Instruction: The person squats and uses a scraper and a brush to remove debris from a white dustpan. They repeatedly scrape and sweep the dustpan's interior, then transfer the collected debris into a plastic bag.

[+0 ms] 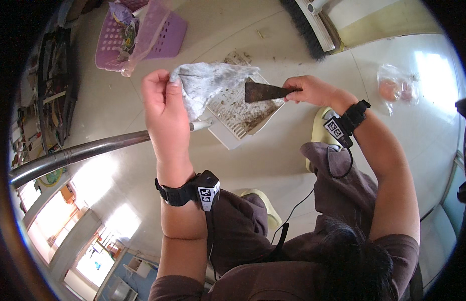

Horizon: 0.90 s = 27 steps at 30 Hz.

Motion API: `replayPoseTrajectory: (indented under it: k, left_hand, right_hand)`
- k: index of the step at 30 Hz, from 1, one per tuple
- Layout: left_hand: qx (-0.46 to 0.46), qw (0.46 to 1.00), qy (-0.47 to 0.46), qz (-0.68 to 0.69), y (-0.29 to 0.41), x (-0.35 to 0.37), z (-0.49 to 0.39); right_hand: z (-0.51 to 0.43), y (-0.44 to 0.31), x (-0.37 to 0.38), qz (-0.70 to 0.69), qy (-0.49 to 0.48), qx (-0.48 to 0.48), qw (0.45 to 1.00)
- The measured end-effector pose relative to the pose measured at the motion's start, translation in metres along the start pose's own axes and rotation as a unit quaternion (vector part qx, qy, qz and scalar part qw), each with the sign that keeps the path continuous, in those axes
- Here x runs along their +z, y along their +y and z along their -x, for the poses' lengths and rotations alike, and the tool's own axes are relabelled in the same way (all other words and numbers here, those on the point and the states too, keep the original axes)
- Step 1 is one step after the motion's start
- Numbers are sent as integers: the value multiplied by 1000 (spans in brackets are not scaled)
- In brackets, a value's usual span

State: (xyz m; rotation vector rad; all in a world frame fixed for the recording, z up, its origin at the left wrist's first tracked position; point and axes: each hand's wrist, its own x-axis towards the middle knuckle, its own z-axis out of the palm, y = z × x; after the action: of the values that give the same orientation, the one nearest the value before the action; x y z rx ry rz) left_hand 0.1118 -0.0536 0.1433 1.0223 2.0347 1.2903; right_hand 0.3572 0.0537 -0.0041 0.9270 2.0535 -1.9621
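My left hand (167, 101) pinches one edge of a grey-stained white cloth (206, 82), which hangs spread out to the right of the fingers. Opposite it, my right hand (312, 90) grips the narrow end of a dark, flat scraper (265, 92), its wide blade pointing left towards the cloth. Below both lies a white plastic dustpan (236, 109), smeared with brown dirt and partly covered from view by the cloth and blade. A metal pole (105, 146) with a white end runs from the left behind my left wrist to the dustpan.
A purple perforated basket (176, 35) with a plastic liner and rubbish stands at the upper left. A dark-bristled broom (306, 30) lies at the top right. Farther right, a clear plastic bag (391, 88) holds round orange-pink items. My feet in pale yellow clogs (319, 128) rest on the tiled floor.
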Motion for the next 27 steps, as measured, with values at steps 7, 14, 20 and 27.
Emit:
replayPoseTrajectory:
  k: [7,14,20,27]
  left_hand:
    - [-44,995,58,70,-7,0,-6]
    - [-107,976,64,181,-13,-3,-9]
    - [-87,978,52,182,-14,-2,-8]
    - [-62,985,-11,161,-4,-5,-3]
  right_hand:
    - [2,-28,26,-104,-64,25,992]
    - [-12,-48,41,-106,-72,-26,991]
    - [-22,-34,47,-172,1,-44,984]
    - [-24,-35,46,-155,89,-46,983]
